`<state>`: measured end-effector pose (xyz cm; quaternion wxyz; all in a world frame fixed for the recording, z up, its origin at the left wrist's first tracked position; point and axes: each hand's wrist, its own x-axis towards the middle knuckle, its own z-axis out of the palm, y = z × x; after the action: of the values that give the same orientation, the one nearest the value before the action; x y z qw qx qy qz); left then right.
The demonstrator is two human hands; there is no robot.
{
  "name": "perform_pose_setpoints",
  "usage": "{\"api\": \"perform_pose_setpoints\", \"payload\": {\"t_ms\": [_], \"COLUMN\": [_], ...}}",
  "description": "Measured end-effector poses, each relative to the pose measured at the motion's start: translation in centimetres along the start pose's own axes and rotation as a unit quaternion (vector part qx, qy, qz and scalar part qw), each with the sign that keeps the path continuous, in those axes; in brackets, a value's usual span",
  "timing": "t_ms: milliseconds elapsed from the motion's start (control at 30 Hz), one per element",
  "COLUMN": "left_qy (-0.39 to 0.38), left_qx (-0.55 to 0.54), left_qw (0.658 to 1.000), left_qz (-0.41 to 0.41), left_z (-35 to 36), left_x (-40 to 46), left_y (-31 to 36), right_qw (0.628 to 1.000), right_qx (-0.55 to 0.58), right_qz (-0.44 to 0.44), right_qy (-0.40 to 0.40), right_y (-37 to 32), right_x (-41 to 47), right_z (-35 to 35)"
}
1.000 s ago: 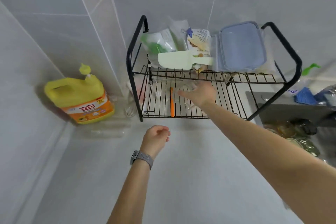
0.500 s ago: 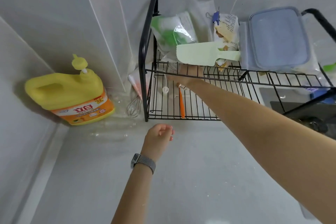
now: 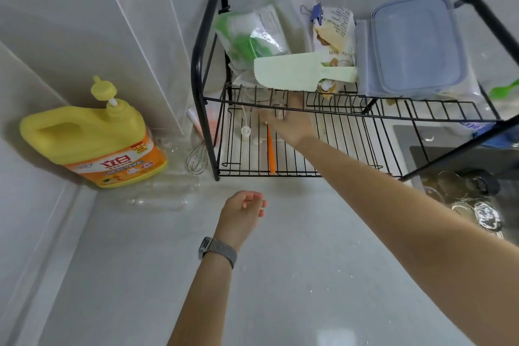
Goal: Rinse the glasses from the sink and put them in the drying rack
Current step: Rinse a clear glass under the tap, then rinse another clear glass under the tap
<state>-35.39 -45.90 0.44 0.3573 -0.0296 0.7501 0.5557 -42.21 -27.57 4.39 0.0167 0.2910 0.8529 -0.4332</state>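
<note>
Under the rack's top shelf, a glass is gripped by the right hand, apparently being set down; release likely follows. Left hand hangs loosely curled, empty.

Chinese characters "立白" in white on the yellow detergent jug's orange label.

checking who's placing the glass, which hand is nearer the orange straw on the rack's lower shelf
Right. The right hand reaches into the drying rack just above the orange straw, holding a clear glass. The left hand hangs over the counter in front of the rack, loosely curled and empty.
</note>
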Motion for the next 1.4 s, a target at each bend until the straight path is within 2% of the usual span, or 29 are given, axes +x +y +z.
{"api": "perform_pose_setpoints", "payload": {"t_ms": [67, 100, 167, 333, 600, 800, 900, 1033, 1300, 1400], "left_qy": [0.001, 0.0, -0.001, -0.031, -0.131, -0.158, -0.159, -0.146, -0.122, -0.118], "left_qx": [-0.004, 0.0, 0.019, 0.065, 0.121, 0.152, 0.156, 0.145, 0.145, 0.145], "left_qw": [1.0, 1.0, 1.0, 0.997, 0.983, 0.975, 0.975, 0.979, 0.982, 0.982], "left_qz": [-0.002, 0.0, 0.006, 0.022, 0.047, 0.047, 0.028, 0.008, -0.009, -0.018], "left_z": [0.8, 1.4, 2.7, 7.6, 21.4, 32.8, 38.8, 44.5, 47.0, 47.1], "left_x": [-0.4, -0.6, -0.9, -1.9, -6.3, -9.9, -11.8, -13.8, -12.3, -11.2], "left_y": [0.3, 0.4, 0.5, 1.2, 2.5, 1.4, 0.0, -0.9, -1.6, -2.0], "right_qw": [0.995, 0.994, 0.995, 0.992, 0.981, 0.979, 0.98, 0.988, 0.985, 0.978], "right_qx": [-0.001, 0.006, 0.036, 0.052, 0.039, 0.048, 0.066, 0.034, -0.03, -0.072], "right_qz": [-0.034, -0.036, -0.034, -0.007, 0.094, 0.14, 0.152, 0.144, 0.172, 0.182], "right_qy": [0.094, 0.104, 0.089, 0.115, 0.163, 0.142, 0.105, 0.043, -0.002, -0.073], "right_y": [2.6, 4.0, 6.7, 14.2, 27.4, 36.5, 40.7, 44.4, 47.9, 48.7], "right_x": [-1.9, -3.3, -6.7, -15.1, -24.0, -27.7, -28.6, -28.5, -25.8, -23.6], "right_z": [0.1, 0.0, -0.7, -4.6, -15.8, -24.2, -27.7, -30.9, -32.2, -31.4]}}
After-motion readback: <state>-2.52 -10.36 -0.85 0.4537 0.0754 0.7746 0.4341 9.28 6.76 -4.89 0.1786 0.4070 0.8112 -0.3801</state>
